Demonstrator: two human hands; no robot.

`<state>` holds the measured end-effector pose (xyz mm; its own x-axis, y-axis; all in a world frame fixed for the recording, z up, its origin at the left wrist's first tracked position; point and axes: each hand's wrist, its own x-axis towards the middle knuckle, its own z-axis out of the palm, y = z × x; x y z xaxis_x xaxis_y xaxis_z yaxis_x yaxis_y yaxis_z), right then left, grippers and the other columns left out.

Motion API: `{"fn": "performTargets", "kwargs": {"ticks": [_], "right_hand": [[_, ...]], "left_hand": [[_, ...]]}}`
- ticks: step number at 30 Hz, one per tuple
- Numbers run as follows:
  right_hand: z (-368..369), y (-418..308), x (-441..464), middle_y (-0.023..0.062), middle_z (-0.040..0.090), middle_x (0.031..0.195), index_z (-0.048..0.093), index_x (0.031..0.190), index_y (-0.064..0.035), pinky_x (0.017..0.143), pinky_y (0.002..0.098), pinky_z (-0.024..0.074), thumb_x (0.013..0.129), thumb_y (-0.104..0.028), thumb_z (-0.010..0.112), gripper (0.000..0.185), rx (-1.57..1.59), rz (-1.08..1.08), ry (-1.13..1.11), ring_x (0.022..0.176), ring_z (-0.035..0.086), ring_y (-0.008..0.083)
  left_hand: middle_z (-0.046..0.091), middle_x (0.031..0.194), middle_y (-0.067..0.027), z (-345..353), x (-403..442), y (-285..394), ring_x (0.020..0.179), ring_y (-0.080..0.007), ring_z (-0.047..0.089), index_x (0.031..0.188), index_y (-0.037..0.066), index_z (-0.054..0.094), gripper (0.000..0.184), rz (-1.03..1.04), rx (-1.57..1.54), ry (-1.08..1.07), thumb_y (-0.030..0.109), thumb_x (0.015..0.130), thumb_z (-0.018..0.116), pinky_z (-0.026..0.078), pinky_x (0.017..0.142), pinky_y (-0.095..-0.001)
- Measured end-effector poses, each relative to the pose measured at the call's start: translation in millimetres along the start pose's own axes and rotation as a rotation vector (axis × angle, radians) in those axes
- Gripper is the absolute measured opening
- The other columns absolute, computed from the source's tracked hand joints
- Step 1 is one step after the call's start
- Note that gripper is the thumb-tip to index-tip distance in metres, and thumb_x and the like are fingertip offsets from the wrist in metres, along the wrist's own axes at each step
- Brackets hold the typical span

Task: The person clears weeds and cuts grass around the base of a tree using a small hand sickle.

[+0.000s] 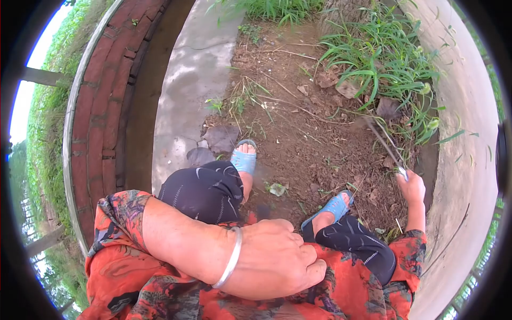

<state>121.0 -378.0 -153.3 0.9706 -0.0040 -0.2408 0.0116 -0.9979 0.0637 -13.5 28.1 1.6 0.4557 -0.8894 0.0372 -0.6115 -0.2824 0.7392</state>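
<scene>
With my right hand [412, 188] closed firmly round the thin metal tool [394, 159], I seem to be working the soil [309, 144] below the grass [373, 64], which calls for steady low control; whether my curled left hand [280, 261] holds anything, I cannot tell.

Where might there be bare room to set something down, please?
The paved strip is mostly bare between the brown channel and the soil; soil between the sandals is open, lightly littered. The right side is crowded: grass, dead leaves, the tool in the right hand.
</scene>
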Motion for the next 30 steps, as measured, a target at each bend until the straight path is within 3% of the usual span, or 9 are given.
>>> {"fn": "performTargets", "kwargs": {"ticks": [2, 6, 8, 19, 23, 30], "right_hand": [[3, -29, 8, 0.0198, 0.06, 0.074, 0.058, 0.081, -0.0055, 0.065, 0.0466, 0.0443, 0.076, -0.042, 0.058, 0.037, -0.022, -0.111, -0.045, 0.074, 0.058, 0.0386], [11, -72, 30, 0.019, 0.061, 0.079, 0.059, 0.087, -0.0073, 0.07, 0.0458, 0.0454, 0.078, -0.045, 0.054, 0.039, -0.038, -0.123, -0.133, 0.079, 0.059, 0.0367], [23, -79, 41, 0.019, 0.061, 0.08, 0.058, 0.085, -0.0064, 0.07, 0.046, 0.0456, 0.078, -0.045, 0.053, 0.039, 0.063, -0.153, -0.075, 0.079, 0.059, 0.0368], [63, -172, 73, 0.0171, 0.06, 0.096, 0.059, 0.094, -0.0078, 0.079, 0.0424, 0.045, 0.08, -0.047, 0.049, 0.042, 0.196, -0.288, -0.359, 0.093, 0.057, 0.032], [60, -160, 91, 0.0171, 0.061, 0.094, 0.056, 0.095, -0.0079, 0.079, 0.0436, 0.0448, 0.081, -0.047, 0.05, 0.042, 0.079, -0.232, -0.261, 0.092, 0.058, 0.0327], [38, -32, 85, 0.0177, 0.061, 0.089, 0.055, 0.093, -0.0077, 0.075, 0.0463, 0.0441, 0.08, -0.044, 0.053, 0.038, 0.052, 0.033, -0.079, 0.087, 0.057, 0.0358]], "left_hand": [[0.052, 0.061, -0.009, -3, 3, 0, 0.056, -0.0231, 0.059, 0.073, 0.001, 0.047, 0.014, -0.011, -0.082, 0.062, 0.014, 0.071, 0.052, 0.045, 0.049, -0.0342], [0.052, 0.061, -0.0087, -4, 8, -2, 0.056, -0.0231, 0.059, 0.073, 0.001, 0.047, 0.014, -0.032, -0.085, 0.047, 0.014, 0.071, 0.052, 0.045, 0.049, -0.0343], [0.048, 0.064, 0.0002, 0, 7, -4, 0.056, -0.0137, 0.054, 0.088, 0.005, 0.049, 0.022, -0.028, 0.016, 0.055, 0.02, 0.071, 0.052, 0.038, 0.05, -0.0274], [0.046, 0.063, 0.001, -2, 18, -6, 0.054, -0.0131, 0.052, 0.091, 0.006, 0.051, 0.024, -0.022, 0.025, -0.035, 0.021, 0.072, 0.054, 0.037, 0.049, -0.0269], [0.046, 0.063, 0.001, -2, 18, -6, 0.054, -0.013, 0.053, 0.093, 0.007, 0.051, 0.024, -0.027, 0.038, -0.024, 0.021, 0.073, 0.054, 0.037, 0.049, -0.0266], [0.045, 0.062, 0.001, -1, 14, -7, 0.053, -0.0126, 0.053, 0.092, 0.008, 0.052, 0.024, -0.003, 0.056, 0.004, 0.023, 0.073, 0.055, 0.037, 0.048, -0.0263]]}}
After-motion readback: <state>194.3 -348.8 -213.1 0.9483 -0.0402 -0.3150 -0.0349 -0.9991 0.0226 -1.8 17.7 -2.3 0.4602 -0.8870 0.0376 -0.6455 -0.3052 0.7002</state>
